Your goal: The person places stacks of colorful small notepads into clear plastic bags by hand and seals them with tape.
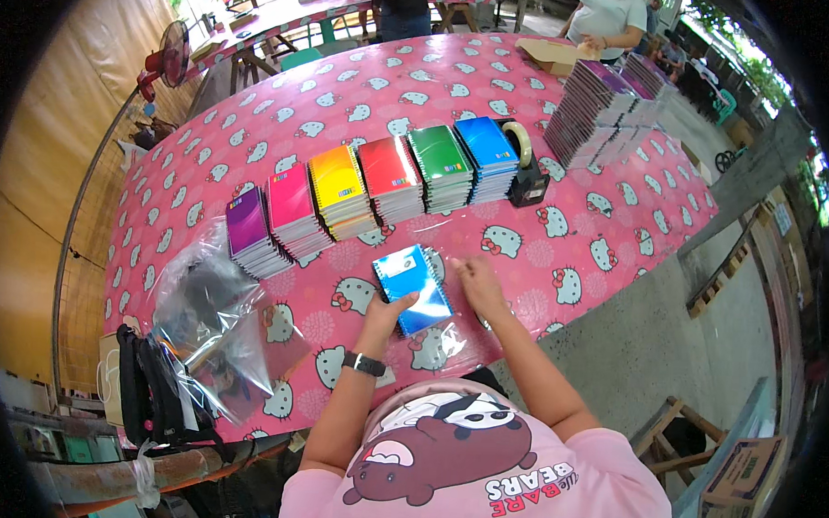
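My left hand (384,316) grips a small blue spiral notebook (420,279), thumb across its cover, low over the table in front of me. Just right of the notebook, my right hand (477,287) is closed with its fingertips at the edge of a clear plastic bag (471,341). That bag spreads under and beside the notebook. Beyond my hands stands a row of spiral notebook stacks: purple (247,218), pink (289,200), yellow (339,176), red (390,166), green (440,156) and blue (485,143).
A black tape dispenser (529,185) stands beside the blue stack. Loose clear plastic bags (216,311) lie at the left, near a black bag (145,387). Tall notebook piles (588,114) and an open cardboard box (549,55) are at the far right, by another person (610,24).
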The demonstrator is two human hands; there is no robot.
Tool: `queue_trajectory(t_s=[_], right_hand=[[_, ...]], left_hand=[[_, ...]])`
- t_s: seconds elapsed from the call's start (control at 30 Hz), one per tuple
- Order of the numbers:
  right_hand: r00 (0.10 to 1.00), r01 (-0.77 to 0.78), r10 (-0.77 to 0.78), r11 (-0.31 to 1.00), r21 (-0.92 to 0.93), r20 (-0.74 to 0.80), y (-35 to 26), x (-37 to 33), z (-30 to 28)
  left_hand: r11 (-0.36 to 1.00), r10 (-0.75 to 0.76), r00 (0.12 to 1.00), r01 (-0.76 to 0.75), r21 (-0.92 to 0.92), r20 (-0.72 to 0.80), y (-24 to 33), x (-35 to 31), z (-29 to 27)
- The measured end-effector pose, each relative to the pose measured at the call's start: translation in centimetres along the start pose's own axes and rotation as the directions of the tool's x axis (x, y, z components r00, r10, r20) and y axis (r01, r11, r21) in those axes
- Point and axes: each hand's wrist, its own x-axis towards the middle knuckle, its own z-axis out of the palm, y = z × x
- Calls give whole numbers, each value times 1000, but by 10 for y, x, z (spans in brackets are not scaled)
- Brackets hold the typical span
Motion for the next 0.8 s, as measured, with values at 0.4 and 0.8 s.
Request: queue_trajectory(t_s=[0.4, 0.8], right_hand=[[974, 36, -87, 971, -237, -208, 48, -5, -23], [987, 74, -56, 990, -124, 149, -41, -44, -36]], left_hand=[[931, 44, 995, -8, 366, -89, -1, 9, 0], [959, 179, 970, -135, 248, -164, -11, 8, 1]])
